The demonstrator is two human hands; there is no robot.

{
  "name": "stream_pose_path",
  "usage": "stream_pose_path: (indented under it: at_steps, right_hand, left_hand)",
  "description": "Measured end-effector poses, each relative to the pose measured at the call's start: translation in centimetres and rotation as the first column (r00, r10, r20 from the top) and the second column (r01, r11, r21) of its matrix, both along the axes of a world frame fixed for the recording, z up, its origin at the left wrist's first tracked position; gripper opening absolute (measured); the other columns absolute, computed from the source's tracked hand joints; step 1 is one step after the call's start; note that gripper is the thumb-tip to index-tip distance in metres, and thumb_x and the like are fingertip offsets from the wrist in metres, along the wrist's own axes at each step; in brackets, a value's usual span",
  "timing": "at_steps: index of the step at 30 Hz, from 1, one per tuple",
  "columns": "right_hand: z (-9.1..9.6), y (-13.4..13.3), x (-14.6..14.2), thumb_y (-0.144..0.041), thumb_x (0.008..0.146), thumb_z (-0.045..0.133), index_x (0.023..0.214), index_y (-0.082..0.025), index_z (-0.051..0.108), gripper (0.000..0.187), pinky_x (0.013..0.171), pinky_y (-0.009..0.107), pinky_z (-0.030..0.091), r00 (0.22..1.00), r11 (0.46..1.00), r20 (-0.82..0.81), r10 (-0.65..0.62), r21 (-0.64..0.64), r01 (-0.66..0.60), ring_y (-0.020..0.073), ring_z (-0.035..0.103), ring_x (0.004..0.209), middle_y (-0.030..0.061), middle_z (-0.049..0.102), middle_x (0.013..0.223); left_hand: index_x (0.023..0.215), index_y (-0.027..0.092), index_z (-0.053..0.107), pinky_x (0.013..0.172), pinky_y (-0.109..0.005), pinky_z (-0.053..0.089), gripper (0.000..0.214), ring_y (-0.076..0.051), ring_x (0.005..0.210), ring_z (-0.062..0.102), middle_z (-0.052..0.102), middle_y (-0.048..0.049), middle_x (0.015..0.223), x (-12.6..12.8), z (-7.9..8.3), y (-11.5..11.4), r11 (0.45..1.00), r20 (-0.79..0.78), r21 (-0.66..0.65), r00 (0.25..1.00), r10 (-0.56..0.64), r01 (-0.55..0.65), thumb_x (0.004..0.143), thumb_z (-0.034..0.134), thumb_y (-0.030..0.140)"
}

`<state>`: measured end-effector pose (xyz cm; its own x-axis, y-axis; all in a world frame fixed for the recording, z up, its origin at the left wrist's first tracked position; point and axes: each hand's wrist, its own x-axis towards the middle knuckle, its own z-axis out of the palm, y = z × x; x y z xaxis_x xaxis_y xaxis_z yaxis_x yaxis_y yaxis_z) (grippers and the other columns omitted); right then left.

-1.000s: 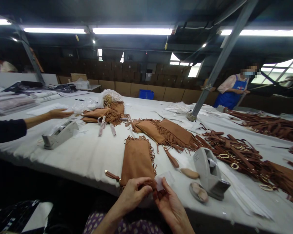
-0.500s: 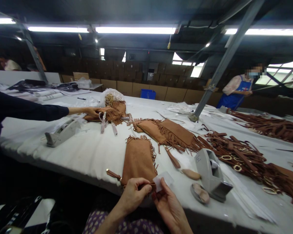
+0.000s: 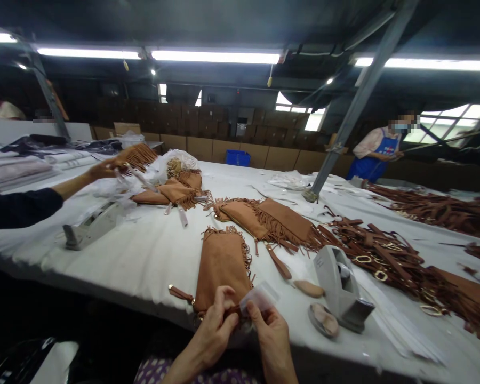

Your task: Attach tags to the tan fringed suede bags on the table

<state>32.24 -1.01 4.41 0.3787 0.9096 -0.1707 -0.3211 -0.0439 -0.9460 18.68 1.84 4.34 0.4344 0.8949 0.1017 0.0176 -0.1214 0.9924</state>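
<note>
A brown suede fringed bag (image 3: 221, 261) lies at the near edge of the white table (image 3: 152, 256). My left hand (image 3: 214, 330) pinches the bag's near end, by its strap. My right hand (image 3: 270, 333) is closed on a small clear film piece (image 3: 258, 298) held against that same end. Both hands touch each other over the table's edge.
A grey tape dispenser (image 3: 340, 288) stands right of my hands, with tan pads (image 3: 310, 288) beside it. More fringed bags (image 3: 272, 221) and a heap of brown straps (image 3: 388, 256) lie farther back. A co-worker's hand (image 3: 104, 169) at left lifts a fringed bag. Another person (image 3: 374, 154) stands far right.
My right hand has raised the clear film over the bag's end. The co-worker at left has picked a fringed bag off the pile and lifted it.
</note>
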Motion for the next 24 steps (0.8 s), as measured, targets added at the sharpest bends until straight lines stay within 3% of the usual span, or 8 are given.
stream_pose_path:
  at_steps: [4,8,11,14,16,19,24]
  right_hand:
    - [0.1,-0.5,-0.6,-0.050,0.066,0.076,0.079,-0.012,0.072,0.040,0.062,0.028,0.049,0.977,0.993,0.183,0.112,0.021,-0.117,0.0197,0.062,0.066,0.0086,0.071,0.073]
    - [-0.2,-0.7,-1.9,-0.051,0.072,0.071,0.077,-0.012,0.070,0.039,0.058,0.026,0.046,0.944,0.994,0.314,0.098,0.006,-0.105,0.0175,0.060,0.062,0.0068,0.069,0.068]
    - [0.3,-0.5,-2.2,-0.050,0.073,0.070,0.082,-0.013,0.070,0.038,0.062,0.026,0.047,0.949,0.995,0.304,0.087,0.026,-0.099,0.0181,0.062,0.068,0.0062,0.070,0.074]
    - [1.3,-0.1,-1.9,-0.050,0.070,0.072,0.079,-0.013,0.069,0.038,0.061,0.025,0.047,0.960,0.999,0.278,0.026,0.036,-0.037,0.0169,0.060,0.065,0.0049,0.069,0.070]
    - [1.9,0.3,-1.8,-0.051,0.067,0.075,0.076,-0.013,0.069,0.039,0.058,0.025,0.047,0.964,0.999,0.264,0.000,0.035,-0.010,0.0162,0.059,0.061,0.0039,0.067,0.066]
    - [2.0,0.8,-2.3,-0.051,0.064,0.077,0.075,-0.014,0.069,0.040,0.057,0.027,0.048,0.967,0.999,0.255,-0.010,0.053,-0.004,0.0170,0.059,0.061,0.0040,0.067,0.066]
    - [0.3,1.3,-3.6,-0.050,0.066,0.076,0.066,-0.017,0.067,0.034,0.051,0.026,0.044,0.933,0.994,0.357,0.048,0.079,-0.081,0.0160,0.056,0.056,0.0025,0.064,0.059]
  left_hand:
    - [0.124,0.021,0.030,0.060,-0.026,0.041,0.045,-0.014,0.062,0.052,0.053,0.0034,0.072,0.0,-1.0,0.0,0.997,0.095,-0.072,0.995,-0.030,0.036,0.089,0.049,0.042]
    - [0.132,0.021,0.022,0.065,-0.029,0.045,0.050,-0.017,0.067,0.056,0.055,0.0008,0.076,-0.6,-1.2,0.0,0.996,0.099,-0.060,0.994,-0.055,0.061,0.092,0.045,0.041]
    - [0.132,0.024,0.035,0.087,-0.037,0.046,0.046,-0.022,0.092,0.058,0.060,-0.0056,0.096,-2.4,-1.1,0.5,0.996,-0.089,0.078,0.995,-0.047,0.054,0.090,0.049,0.037]
    - [0.111,0.024,0.059,0.096,-0.040,0.041,0.027,-0.026,0.105,0.053,0.058,-0.0074,0.110,-4.6,-1.5,1.3,0.968,-0.339,0.229,0.941,-0.019,0.102,0.085,0.055,0.033]
    - [0.095,0.022,0.063,0.092,-0.037,0.043,0.017,-0.024,0.101,0.054,0.058,-0.0075,0.109,-5.6,-1.9,1.5,0.962,-0.396,0.231,0.917,-0.044,0.146,0.087,0.051,0.030]
    - [0.085,0.020,0.060,0.082,-0.031,0.045,0.018,-0.022,0.092,0.056,0.059,-0.0071,0.100,-6.0,-2.7,1.7,0.968,-0.375,0.218,0.926,-0.035,0.125,0.089,0.045,0.028]
    - [0.079,0.018,0.058,0.069,-0.028,0.042,0.020,-0.019,0.074,0.054,0.058,-0.0026,0.076,-5.3,-3.2,1.7,0.979,-0.284,0.194,0.959,0.001,0.057,0.088,0.046,0.030]
